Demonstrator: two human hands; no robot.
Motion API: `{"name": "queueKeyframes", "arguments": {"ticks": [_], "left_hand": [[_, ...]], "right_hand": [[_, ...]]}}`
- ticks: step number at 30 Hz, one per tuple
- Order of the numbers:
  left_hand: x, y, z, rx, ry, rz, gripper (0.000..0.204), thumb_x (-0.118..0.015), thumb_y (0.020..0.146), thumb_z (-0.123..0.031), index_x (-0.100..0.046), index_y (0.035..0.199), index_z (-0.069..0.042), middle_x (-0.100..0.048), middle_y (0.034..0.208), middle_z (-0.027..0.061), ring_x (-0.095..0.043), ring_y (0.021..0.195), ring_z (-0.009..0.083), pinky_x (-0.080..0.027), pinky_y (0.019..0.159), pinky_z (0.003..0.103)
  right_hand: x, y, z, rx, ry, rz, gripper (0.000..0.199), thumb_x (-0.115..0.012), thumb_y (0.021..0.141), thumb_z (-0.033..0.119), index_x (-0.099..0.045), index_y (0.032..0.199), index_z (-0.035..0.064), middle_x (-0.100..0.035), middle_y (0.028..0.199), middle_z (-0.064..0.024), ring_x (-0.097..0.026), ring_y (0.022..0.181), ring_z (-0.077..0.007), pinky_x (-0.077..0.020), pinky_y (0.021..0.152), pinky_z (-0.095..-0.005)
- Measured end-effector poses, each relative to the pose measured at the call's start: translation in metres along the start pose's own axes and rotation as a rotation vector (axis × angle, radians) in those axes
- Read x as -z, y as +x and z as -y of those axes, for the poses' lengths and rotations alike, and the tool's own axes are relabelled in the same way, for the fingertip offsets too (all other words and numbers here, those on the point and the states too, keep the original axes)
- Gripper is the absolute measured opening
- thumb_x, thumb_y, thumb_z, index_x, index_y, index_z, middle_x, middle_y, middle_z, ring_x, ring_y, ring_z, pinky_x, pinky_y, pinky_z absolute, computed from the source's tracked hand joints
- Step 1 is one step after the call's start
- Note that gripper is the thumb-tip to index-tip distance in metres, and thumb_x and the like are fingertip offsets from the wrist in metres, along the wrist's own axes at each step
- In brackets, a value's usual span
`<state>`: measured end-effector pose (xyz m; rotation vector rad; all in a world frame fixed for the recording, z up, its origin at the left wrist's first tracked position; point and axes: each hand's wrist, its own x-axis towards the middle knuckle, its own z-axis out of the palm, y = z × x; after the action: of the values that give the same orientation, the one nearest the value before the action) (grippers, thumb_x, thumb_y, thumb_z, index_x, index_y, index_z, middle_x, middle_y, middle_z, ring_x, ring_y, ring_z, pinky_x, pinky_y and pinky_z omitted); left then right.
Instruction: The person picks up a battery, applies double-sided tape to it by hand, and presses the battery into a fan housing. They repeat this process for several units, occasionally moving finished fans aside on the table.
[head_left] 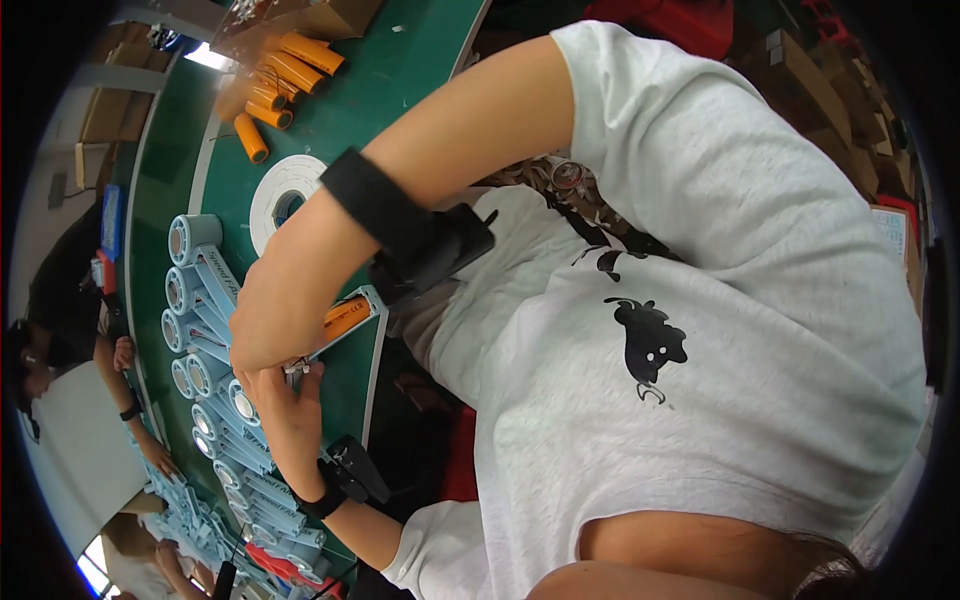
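Observation:
My right hand (280,305) reaches in from above, wrist bent and fingers curled down, their tips hidden behind the hand. Just below, my left hand (290,405) closes around part of a light blue fan housing, thumb raised beside some small white parts (298,368). From under my right hand sticks out the housing's open handle (374,300), with an orange battery cell (347,318) lying inside. What my right fingers pinch cannot be made out. Close to both hands, on the left, is a row of light blue handheld fans (200,375) with round heads.
A white roll of tape (270,200) lies beyond my right wrist on the green table (390,90). Several orange battery cells (290,72) are heaped farther off, by a cardboard box (345,15). Across the table, a co-worker's hand (158,455) rests near light blue parts (190,520).

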<state>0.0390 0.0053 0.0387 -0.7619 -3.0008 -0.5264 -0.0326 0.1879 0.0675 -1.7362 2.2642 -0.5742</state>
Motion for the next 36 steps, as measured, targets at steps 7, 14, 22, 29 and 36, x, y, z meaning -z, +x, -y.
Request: {"name": "queueKeyframes", "arguments": {"ticks": [7,14,22,29,36], "left_hand": [[-0.003,0.010,-0.017,0.123,-0.110,-0.062,0.044,-0.064,0.060,0.006,-0.052,0.101,-0.002,-0.048,0.106,0.0125,-0.049,0.093,0.0311,-0.039,0.081,0.035],[0.000,0.007,-0.019,0.102,-0.059,-0.077,0.047,-0.060,0.058,0.010,-0.053,0.102,-0.003,-0.044,0.108,0.0138,-0.045,0.096,0.0319,-0.037,0.083,0.036],[-0.004,0.001,-0.019,0.025,0.091,-0.126,0.047,-0.059,0.055,0.011,-0.053,0.100,-0.004,-0.042,0.110,0.0138,-0.041,0.100,0.0330,-0.037,0.082,0.039],[-0.001,0.001,-0.029,0.127,0.153,-0.084,0.046,-0.057,0.056,0.012,-0.053,0.098,-0.005,-0.042,0.109,0.0135,-0.041,0.098,0.0333,-0.037,0.081,0.040],[-0.002,0.005,-0.029,0.124,0.157,-0.054,0.044,-0.056,0.056,0.012,-0.054,0.096,-0.004,-0.042,0.109,0.0135,-0.041,0.097,0.0335,-0.037,0.081,0.040]], "right_hand": [[-0.013,0.011,-0.016,-0.053,0.053,0.302,0.036,-0.060,0.071,0.008,-0.058,0.107,0.0092,-0.063,0.087,-0.0110,-0.059,0.079,-0.0292,-0.0457,0.063,-0.0449],[-0.045,-0.013,-0.003,0.003,0.091,-0.204,0.016,-0.060,0.070,0.006,-0.059,0.085,0.0007,-0.060,0.079,-0.0118,-0.060,0.077,-0.0277,-0.0465,0.060,-0.0395],[-0.025,-0.035,0.012,0.059,0.102,-0.362,0.014,-0.059,0.069,0.003,-0.054,0.081,0.0000,-0.055,0.074,-0.0084,-0.058,0.067,-0.0273,-0.0448,0.054,-0.0351],[-0.011,-0.058,0.015,0.192,0.277,-0.772,0.011,-0.058,0.070,0.001,-0.052,0.079,0.0030,-0.049,0.071,-0.0067,-0.054,0.061,-0.0249,-0.0421,0.051,-0.0336],[-0.007,-0.052,0.015,0.055,0.043,-0.353,0.013,-0.057,0.071,0.001,-0.055,0.084,0.0023,-0.054,0.072,-0.0105,-0.057,0.063,-0.0275,-0.0431,0.051,-0.0341]]}}
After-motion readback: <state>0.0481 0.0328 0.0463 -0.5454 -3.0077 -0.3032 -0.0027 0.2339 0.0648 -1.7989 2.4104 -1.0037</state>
